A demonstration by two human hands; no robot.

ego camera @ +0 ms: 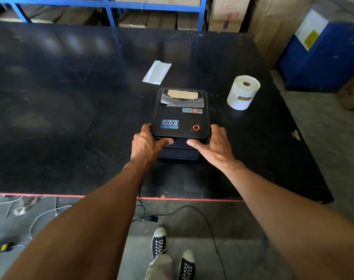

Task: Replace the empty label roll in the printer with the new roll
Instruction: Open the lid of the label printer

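A black label printer [181, 118] sits mid-table with its lid down; a red ring light glows on the lid, and a brown cardboard core shows through the lid's window. My left hand [147, 145] grips the printer's near left corner, thumb on the front edge. On the near right corner, my right hand [214, 147] holds the printer, thumb pressed on the front. A full white label roll [242, 92] stands on end to the printer's right, apart from both hands.
The black table [71, 118] has a red front edge. A strip of white label backing [157, 72] lies behind the printer. Cables trail on the floor below. Blue shelving with cartons stands at the back, and a blue box [323, 57] at the right.
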